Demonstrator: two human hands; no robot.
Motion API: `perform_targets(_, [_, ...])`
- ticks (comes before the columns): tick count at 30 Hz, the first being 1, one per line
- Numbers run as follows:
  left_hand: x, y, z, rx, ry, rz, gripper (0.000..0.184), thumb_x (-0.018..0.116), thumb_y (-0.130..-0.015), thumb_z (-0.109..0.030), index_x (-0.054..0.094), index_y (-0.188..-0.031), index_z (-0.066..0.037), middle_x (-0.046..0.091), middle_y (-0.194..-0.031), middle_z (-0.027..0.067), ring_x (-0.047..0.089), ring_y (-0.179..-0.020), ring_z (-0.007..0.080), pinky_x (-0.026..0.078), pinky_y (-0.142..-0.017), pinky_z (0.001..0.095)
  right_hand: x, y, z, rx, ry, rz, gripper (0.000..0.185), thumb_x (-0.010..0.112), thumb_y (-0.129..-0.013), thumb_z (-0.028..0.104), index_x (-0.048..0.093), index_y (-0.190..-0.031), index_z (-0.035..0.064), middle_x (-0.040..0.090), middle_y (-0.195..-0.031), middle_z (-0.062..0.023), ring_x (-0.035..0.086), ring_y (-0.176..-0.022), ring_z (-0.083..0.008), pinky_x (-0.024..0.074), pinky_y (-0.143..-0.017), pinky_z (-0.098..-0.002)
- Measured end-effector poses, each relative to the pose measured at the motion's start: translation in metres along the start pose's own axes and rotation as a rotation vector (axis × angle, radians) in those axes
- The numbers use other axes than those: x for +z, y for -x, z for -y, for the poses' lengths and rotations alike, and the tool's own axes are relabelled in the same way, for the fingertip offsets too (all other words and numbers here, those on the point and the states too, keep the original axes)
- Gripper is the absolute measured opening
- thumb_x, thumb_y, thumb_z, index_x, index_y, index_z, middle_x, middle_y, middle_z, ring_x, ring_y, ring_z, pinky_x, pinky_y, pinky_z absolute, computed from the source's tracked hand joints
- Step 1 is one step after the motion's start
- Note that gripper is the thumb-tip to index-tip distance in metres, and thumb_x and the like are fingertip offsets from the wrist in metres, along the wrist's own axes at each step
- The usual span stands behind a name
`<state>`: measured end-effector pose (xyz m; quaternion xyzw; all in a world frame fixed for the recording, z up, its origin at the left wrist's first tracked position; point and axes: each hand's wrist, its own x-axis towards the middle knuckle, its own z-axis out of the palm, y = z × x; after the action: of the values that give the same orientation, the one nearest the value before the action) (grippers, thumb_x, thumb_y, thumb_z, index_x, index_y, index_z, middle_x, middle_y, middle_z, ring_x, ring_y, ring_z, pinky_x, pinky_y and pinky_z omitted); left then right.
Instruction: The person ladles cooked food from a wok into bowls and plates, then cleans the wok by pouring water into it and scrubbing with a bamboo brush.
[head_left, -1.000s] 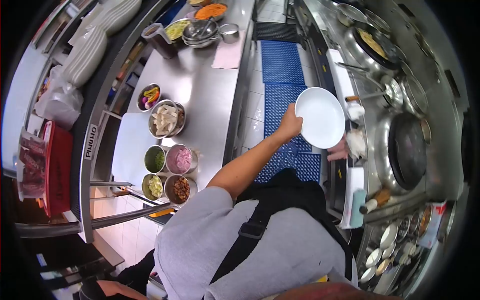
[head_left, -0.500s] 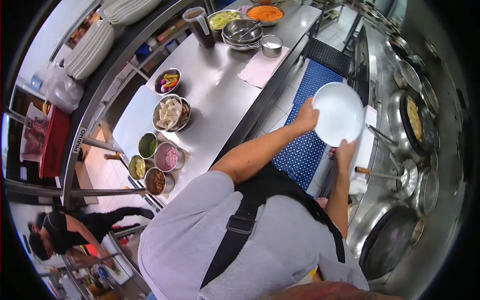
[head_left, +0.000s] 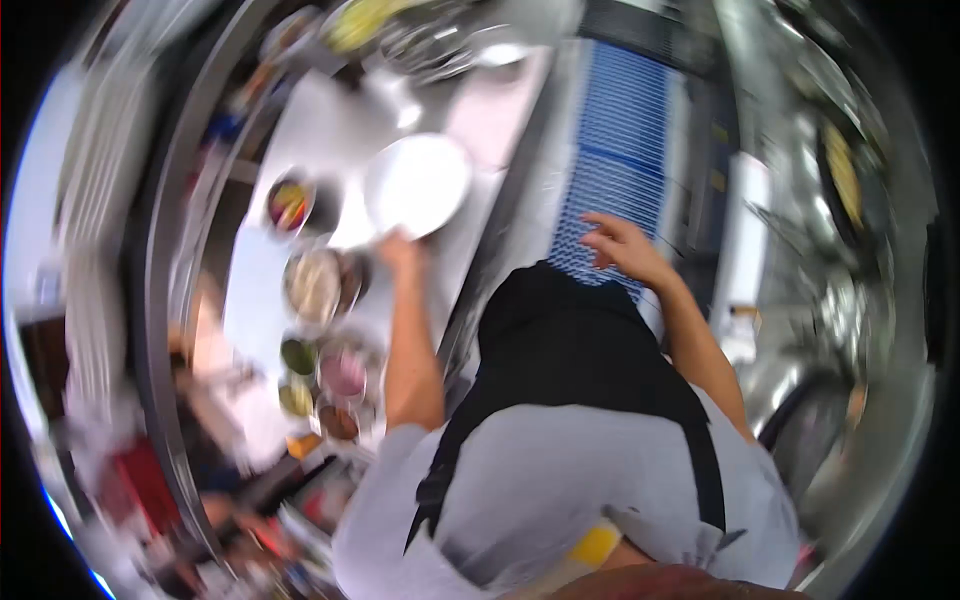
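A round white plate [head_left: 418, 183] is over the steel table [head_left: 420, 290], and my left hand [head_left: 402, 248] grips its near edge. Blur hides whether the plate touches the tabletop. My right hand [head_left: 622, 250] holds nothing; its fingers are apart, above the blue patterned floor mat [head_left: 612, 180]. Left of the plate stands a small bowl of colourful vegetables [head_left: 289, 205]. Nearer to me is a bowl of pale pieces [head_left: 313, 287]. Beyond the plate lies a pink cloth [head_left: 490, 115].
Small metal containers, one with pink contents [head_left: 343, 374], stand at the table's near left. Along the right runs a stove with pans, one holding yellowish food [head_left: 842, 175]. A shelf with stacked white plates [head_left: 95, 240] is at far left.
The plate has moved left, from above the floor mat to over the table. My right hand has let go of it. The view has turned and is blurred.
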<state>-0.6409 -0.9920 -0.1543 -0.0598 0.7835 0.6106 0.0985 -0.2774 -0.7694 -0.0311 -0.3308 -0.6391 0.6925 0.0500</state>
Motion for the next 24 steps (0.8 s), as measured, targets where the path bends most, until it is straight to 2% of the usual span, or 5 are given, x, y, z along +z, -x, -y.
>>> perform_targets(6, [-0.030,-0.104,0.018,-0.039,-0.016,0.244,0.045,0.062,-0.096,-0.029,0.047,-0.119,0.007,0.067,-0.084,0.0186,0.067,-0.067,0.0293,0.058,-0.053,0.0308,-0.046,0.055,-0.045,0.172,0.101,-0.309,0.045,0.065,-0.098,0.020,0.057,-0.137,-0.0013,0.071,-0.092,-0.0094,0.069,-0.070,-0.0130,0.0566,-0.064,-0.0268])
perform_targets(7, [-0.030,-0.068,-0.042,-0.123,-0.594,0.259,0.078,0.055,-0.097,-0.053,0.042,-0.138,0.012,0.065,-0.119,0.0342,0.066,-0.107,0.0445,0.051,-0.097,0.0562,-0.059,0.075,-0.043,0.180,0.117,-0.394,0.040,0.065,-0.097,0.018,0.061,-0.132,-0.0019,0.072,-0.091,-0.0091,0.069,-0.070,-0.0128,0.0559,-0.063,-0.0271])
perform_targets(12, [0.028,0.029,-0.193,0.491,-0.970,0.029,0.050,0.063,-0.096,-0.040,0.062,-0.123,0.003,0.068,-0.113,0.0308,0.067,-0.102,0.0434,0.054,-0.085,0.0503,-0.099,0.171,-0.063,0.179,0.018,-0.956,0.030,0.060,-0.096,0.011,0.066,-0.122,-0.0027,0.072,-0.089,-0.0076,0.068,-0.068,-0.0124,0.0547,-0.061,-0.0283])
perform_targets(16, [0.204,0.066,-0.196,1.160,-0.230,0.653,0.034,0.063,-0.098,-0.022,0.065,-0.124,0.001,0.070,-0.103,0.0169,0.065,-0.086,0.0260,0.052,-0.079,0.0393,-0.151,0.226,-0.140,0.309,0.332,-1.407,0.026,0.064,-0.094,0.016,0.070,-0.113,-0.0002,0.074,-0.088,-0.0116,0.070,-0.071,-0.0160,0.0552,-0.066,-0.0308])
perform_targets(24, [0.546,0.282,-0.007,0.774,-0.716,1.803,0.023,0.062,-0.097,-0.020,0.071,-0.104,0.000,0.070,-0.076,0.0097,0.067,-0.062,0.0146,0.054,-0.055,0.0280,-0.194,0.215,-0.131,0.457,0.293,-1.735,0.039,0.067,-0.088,0.018,0.065,-0.121,-0.0026,0.071,-0.100,-0.0239,0.069,-0.091,-0.0404,0.0542,-0.085,-0.0442])
